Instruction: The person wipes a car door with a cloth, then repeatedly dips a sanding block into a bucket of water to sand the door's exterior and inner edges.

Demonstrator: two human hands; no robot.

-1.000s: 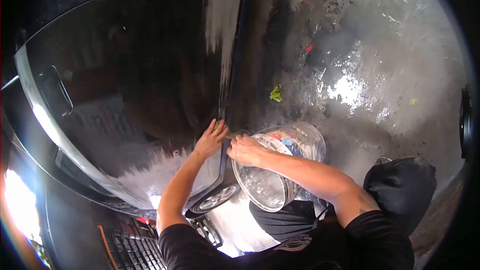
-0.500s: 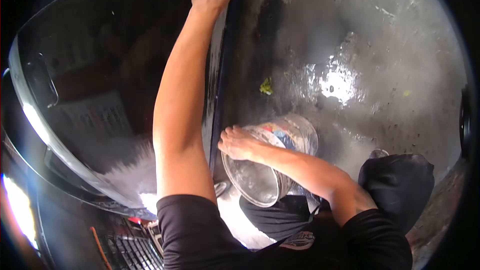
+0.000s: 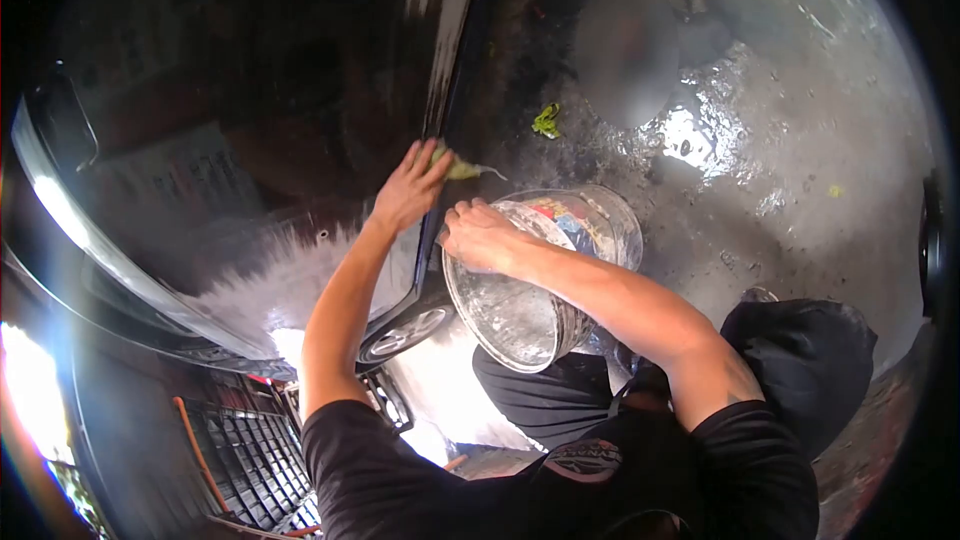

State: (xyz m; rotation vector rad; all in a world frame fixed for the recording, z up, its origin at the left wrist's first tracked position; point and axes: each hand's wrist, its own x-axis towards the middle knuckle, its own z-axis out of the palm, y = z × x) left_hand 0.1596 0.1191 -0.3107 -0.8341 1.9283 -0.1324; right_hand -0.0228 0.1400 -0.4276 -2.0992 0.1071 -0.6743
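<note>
My left hand is closed on a wet, yellowish-green rag, pressed at the edge of a dark, glossy car panel. A pale wisp, perhaps water, trails off the rag's end. Beside it, my right hand grips the rim of a dirty, paint-smeared bucket. The bucket is tilted, its open mouth towards my body, and its inside wall is coated in whitish residue. Whitish, scuffed patches show on the panel's lower part and along its edge.
The grey floor is wet and shiny. A crumpled yellow-green scrap lies beyond the bucket. A car wheel is below the panel, and a dark metal grille stands at lower left. My bent knee is at right.
My left hand has come down along the panel's edge, from the top of the view to near the bucket, with the rag. My right hand stays on the bucket's rim; the view has shifted slightly.
</note>
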